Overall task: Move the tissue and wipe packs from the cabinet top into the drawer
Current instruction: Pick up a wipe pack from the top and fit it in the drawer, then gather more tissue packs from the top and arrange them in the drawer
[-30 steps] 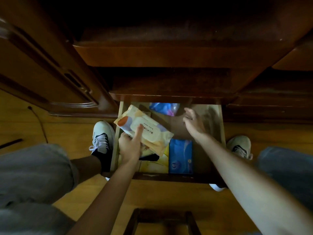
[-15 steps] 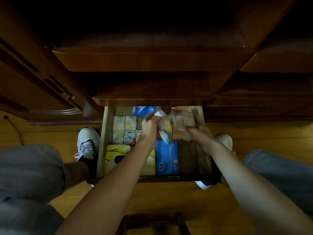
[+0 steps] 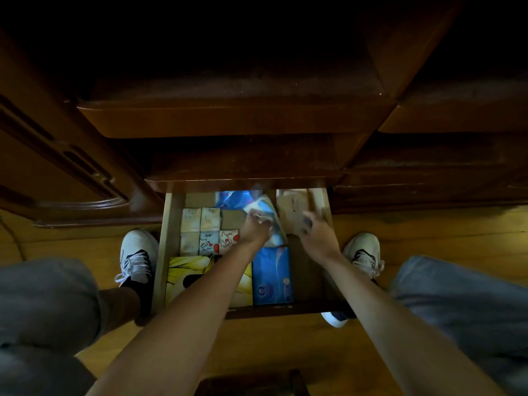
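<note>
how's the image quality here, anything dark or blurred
Head view: very dim, the cabinet top nearly black, so any packs there can't be made out; left hand and right hand are motion-smeared over the drawer; the blue pack reads sharply; wide-angle lens bows the edges.

- The scene is dim; the top of the frame falls into near black.
- The open drawer [image 3: 245, 252] and the wooden floor [image 3: 428, 235] are the brightest areas.
- Motion blur smears both hands, the right hand [image 3: 315, 235] most.
- Wide-angle distortion bends the cabinet [image 3: 228, 121] edges outward.
</note>
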